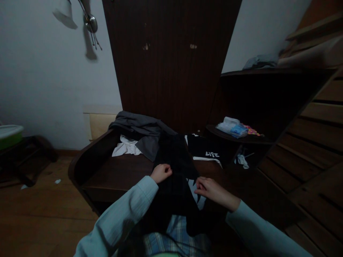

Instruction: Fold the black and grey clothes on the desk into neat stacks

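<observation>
White cloth [125, 147] and grey garment [146, 125] sat on the dark bench [107, 175]. Left hand [161, 173] curled at black garment [174, 189], which ran off the bench toward the person; right hand [211, 191] curled by its pale print. Couldn't tell if either pinched fabric. Plastic packet [232, 127] on shelf [257, 140], right.

Two hands [161, 173] [211, 190] — one wall lamp [90, 23]

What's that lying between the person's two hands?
In the head camera's view, black cloth lies between the left hand and the right hand, with a pale grey patch beside the right hand.
</observation>
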Action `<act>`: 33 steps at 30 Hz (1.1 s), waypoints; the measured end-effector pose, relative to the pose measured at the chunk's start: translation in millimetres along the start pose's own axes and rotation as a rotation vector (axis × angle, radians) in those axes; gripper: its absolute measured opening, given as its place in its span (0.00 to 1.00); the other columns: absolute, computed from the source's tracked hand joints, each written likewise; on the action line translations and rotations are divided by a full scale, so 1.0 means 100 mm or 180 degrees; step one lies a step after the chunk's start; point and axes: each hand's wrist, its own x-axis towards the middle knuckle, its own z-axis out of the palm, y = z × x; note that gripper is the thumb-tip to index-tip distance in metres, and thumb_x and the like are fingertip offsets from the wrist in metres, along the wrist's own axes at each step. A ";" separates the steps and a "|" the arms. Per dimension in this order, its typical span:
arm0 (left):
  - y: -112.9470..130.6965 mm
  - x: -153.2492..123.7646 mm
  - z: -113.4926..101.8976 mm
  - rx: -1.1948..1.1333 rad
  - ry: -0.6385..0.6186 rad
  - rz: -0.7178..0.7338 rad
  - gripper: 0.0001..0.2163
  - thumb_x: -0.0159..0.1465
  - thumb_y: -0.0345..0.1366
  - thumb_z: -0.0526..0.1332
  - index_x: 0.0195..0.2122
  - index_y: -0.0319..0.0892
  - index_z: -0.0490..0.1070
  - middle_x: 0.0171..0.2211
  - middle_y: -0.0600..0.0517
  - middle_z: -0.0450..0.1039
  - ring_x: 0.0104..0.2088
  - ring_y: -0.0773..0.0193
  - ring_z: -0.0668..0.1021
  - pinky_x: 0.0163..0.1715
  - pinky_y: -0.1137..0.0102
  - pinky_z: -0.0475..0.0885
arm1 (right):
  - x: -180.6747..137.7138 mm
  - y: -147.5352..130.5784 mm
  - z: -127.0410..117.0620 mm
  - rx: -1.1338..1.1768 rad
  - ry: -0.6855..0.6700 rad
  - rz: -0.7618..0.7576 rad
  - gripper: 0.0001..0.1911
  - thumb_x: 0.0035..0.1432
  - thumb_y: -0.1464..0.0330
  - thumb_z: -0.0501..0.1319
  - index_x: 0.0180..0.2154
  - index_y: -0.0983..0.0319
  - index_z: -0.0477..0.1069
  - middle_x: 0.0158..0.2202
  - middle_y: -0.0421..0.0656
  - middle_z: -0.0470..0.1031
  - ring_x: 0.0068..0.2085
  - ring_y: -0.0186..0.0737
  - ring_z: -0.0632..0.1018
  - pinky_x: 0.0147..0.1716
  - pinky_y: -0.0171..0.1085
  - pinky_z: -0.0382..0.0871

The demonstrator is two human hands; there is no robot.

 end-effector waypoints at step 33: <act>0.00 0.00 0.01 0.0057 0.0036 0.0011 0.09 0.55 0.32 0.52 0.20 0.39 0.66 0.19 0.56 0.63 0.22 0.70 0.66 0.24 0.76 0.56 | -0.15 0.16 -0.33 -0.0228 -0.0477 -0.0167 0.07 0.45 0.75 0.53 0.21 0.64 0.67 0.24 0.42 0.70 0.26 0.33 0.69 0.28 0.31 0.60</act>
